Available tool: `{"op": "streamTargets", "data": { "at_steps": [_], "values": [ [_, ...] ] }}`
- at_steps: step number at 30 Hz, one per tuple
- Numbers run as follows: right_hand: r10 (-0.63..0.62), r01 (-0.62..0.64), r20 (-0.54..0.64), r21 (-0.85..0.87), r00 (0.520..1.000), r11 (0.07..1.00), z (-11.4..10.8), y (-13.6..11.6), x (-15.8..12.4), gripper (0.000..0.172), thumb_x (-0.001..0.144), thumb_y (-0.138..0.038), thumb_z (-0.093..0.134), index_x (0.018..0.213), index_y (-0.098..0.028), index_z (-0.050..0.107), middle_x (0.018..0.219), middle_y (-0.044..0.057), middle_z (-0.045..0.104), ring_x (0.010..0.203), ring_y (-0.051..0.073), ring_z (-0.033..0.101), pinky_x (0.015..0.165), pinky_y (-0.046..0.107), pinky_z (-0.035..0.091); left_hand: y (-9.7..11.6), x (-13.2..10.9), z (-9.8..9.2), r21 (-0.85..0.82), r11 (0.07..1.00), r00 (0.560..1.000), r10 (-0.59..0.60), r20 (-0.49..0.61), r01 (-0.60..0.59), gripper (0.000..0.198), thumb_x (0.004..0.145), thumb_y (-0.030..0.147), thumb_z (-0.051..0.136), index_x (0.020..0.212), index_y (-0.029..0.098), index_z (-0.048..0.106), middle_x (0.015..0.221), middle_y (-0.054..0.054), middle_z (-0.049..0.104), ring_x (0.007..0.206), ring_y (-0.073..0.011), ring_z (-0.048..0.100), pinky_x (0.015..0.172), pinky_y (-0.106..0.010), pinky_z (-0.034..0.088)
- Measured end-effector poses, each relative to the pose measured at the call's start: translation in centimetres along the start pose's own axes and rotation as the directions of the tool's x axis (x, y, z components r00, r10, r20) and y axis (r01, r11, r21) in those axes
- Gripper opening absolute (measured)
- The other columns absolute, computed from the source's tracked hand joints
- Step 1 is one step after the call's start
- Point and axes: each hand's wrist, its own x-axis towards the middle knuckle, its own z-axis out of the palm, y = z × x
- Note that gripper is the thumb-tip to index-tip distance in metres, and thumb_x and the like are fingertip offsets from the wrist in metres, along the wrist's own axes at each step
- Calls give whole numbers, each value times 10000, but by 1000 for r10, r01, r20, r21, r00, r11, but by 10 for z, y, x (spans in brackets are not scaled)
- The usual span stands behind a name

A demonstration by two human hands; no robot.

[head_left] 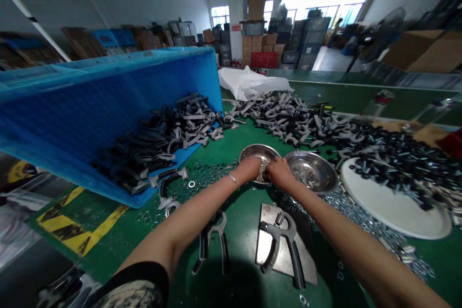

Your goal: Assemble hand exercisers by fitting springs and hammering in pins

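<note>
My left hand (250, 168) reaches into the left steel bowl (249, 150), which holds small metal parts (264, 166). Its fingers are curled down among them, tips hidden. At the same bowl's right side, my right hand (279, 173) is closed with fingers bent inward; what it grips, if anything, is hidden. A second steel bowl (327, 173) stands right beside it, with small silver pins (306, 176) inside. Nearer me, one hand grip strengthener (288, 236) lies on a metal plate (270, 211). Another hand grip strengthener (216, 226) lies left of it on the green table (241, 260).
At left, a blue crate (108, 77) lies on its side with grey and black handles spilling out. More handles (288, 115) are heaped behind the bowls. A white oval tray (382, 202) with black-headed screws (404, 178) is at right. Loose washers (364, 221) and rings cover the table nearby.
</note>
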Motion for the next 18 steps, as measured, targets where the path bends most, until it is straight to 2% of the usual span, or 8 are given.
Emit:
{"op": "streamTargets", "data": {
  "at_steps": [4, 8, 11, 14, 18],
  "values": [
    [7, -7, 29, -13, 1000, 1000, 3, -1, 0, 250, 937, -350, 636, 1091, -154, 659, 1173, 79, 659, 1124, 250, 608, 968, 489, 484, -8, 6, 4, -82, 997, 998, -7, -56, 2, 189, 903, 139, 559, 1054, 104, 669, 1032, -155, 723, 988, -242, 674, 854, -312, 506],
    [28, -27, 53, -13, 998, 1000, 0, -3, 2, 275, 939, -358, 634, 1127, -159, 649, 1208, 84, 646, 1125, 252, 607, 963, 489, 490, -12, 7, 4, -122, 992, 997, 8, -76, -17, 177, 890, 153, 566, 1012, 112, 688, 960, -125, 741, 936, -219, 683, 849, -293, 499],
    [37, -36, 56, -12, 998, 999, -3, -6, 1, 306, 942, -356, 631, 1180, -164, 630, 1241, 90, 631, 1119, 253, 612, 952, 488, 503, -13, 6, 3, -115, 993, 999, 15, -53, -21, 171, 914, 178, 563, 1001, 116, 697, 926, -103, 739, 933, -202, 679, 886, -302, 497],
    [38, -38, 51, -8, 998, 999, -5, -9, 0, 325, 943, -349, 631, 1212, -167, 616, 1258, 95, 622, 1110, 252, 618, 938, 483, 516, -8, 4, 3, -74, 997, 1000, 5, 21, -4, 171, 930, 249, 606, 1024, 128, 683, 1021, -89, 709, 979, -201, 660, 918, -362, 514],
    [45, -45, 36, 9, 998, 999, -7, -11, -3, 338, 942, -344, 635, 1224, -159, 609, 1259, 102, 620, 1098, 250, 624, 925, 473, 526, 7, 0, 5, -15, 998, 996, -61, 66, 62, 329, 952, 356, 600, 1215, 159, 596, 1232, -99, 611, 1056, -223, 626, 899, -437, 548]
  ]
}}
